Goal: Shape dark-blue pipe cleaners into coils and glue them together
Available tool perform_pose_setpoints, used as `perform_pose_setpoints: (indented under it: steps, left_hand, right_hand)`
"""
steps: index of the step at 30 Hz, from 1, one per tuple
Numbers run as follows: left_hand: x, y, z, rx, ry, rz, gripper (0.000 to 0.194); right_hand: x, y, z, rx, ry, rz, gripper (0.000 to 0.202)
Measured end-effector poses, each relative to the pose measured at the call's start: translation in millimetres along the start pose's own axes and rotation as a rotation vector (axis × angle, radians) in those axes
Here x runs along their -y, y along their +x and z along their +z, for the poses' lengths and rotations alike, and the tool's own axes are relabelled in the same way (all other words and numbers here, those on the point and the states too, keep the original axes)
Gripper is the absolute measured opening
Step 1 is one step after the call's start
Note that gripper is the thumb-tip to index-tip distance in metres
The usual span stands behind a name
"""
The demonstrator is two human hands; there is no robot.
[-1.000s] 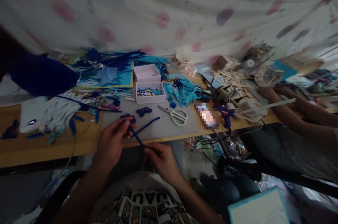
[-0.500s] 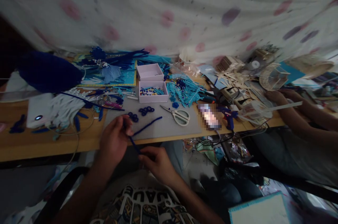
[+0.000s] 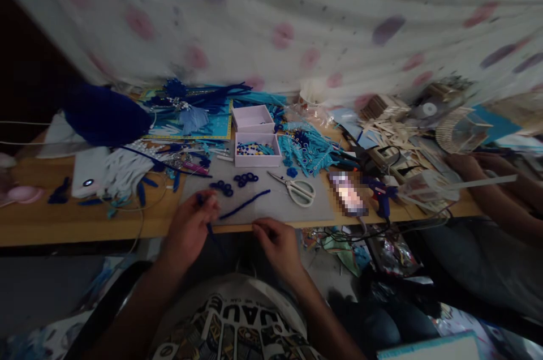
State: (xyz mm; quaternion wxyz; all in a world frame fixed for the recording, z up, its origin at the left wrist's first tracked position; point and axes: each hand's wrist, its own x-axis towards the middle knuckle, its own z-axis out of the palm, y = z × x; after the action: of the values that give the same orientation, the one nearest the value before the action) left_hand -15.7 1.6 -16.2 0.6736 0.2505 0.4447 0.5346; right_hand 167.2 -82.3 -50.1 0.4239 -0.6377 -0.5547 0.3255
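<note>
My left hand (image 3: 190, 228) is closed on a dark blue pipe cleaner (image 3: 211, 229), whose lower end hangs below the table edge. Off to the right, my right hand (image 3: 278, 247) is at the table's front edge, its fingers curled together and nothing visible in them. Between the two hands a second blue pipe cleaner (image 3: 245, 204) lies slantwise on the grey mat (image 3: 275, 214). Behind it are two blue looped pieces, one nearer my left hand (image 3: 222, 188) and one farther right (image 3: 246, 179). White-handled scissors (image 3: 300, 192) lie on the mat, blades slightly apart.
A white box (image 3: 258, 159) of beads stands behind the mat, beside turquoise pieces (image 3: 307, 150). To the right are a lit phone (image 3: 348, 195), a blue glue gun (image 3: 382, 193) and wooden sticks. Another person's hands (image 3: 470, 165) are at far right. White strips (image 3: 127, 170) lie left.
My right hand has let go of the lower end of the held pipe cleaner and moved right. My left hand still holds it. The whole view has shifted slightly.
</note>
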Motion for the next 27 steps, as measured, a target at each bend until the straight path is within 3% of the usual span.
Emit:
perform_pose_setpoints:
  steps: [3, 8, 11, 13, 16, 22, 27]
  left_hand:
    - [-3.4, -0.1, -4.1, 0.078, -0.009, -0.04, 0.042]
    - [-5.9, -2.0, -2.1, 0.189, -0.025, -0.092, 0.03]
    - [-3.2, -1.6, 1.8, 0.215, -0.003, -0.117, 0.026]
    - [-0.7, 0.0, 4.5, 0.227, -0.009, -0.126, 0.028]
    - [2.5, 3.3, 8.1, 0.232, -0.056, -0.116, 0.029]
    - [6.8, 9.8, 15.2, 0.221, -0.09, -0.121, 0.03]
    - [10.0, 13.9, 16.6, 0.163, -0.027, -0.067, 0.032]
  right_hand:
    - [3.3, 23.5, -6.9, -0.024, -0.178, -0.094, 0.022]
    - [10.8, 90.7, -9.8, -0.005, -0.592, -0.156, 0.031]
    - [16.2, 125.0, -6.3, 0.136, -0.728, -0.224, 0.041]
    - [17.9, 137.8, -2.6, 0.22, -0.745, -0.241, 0.038]
    - [16.6, 143.0, 1.6, 0.24, -0.697, -0.213, 0.023]
    - [4.7, 127.0, -8.1, 0.105, -0.504, -0.114, 0.012]
    - [-6.4, 108.5, -16.5, -0.013, 0.18, 0.005, 0.026]
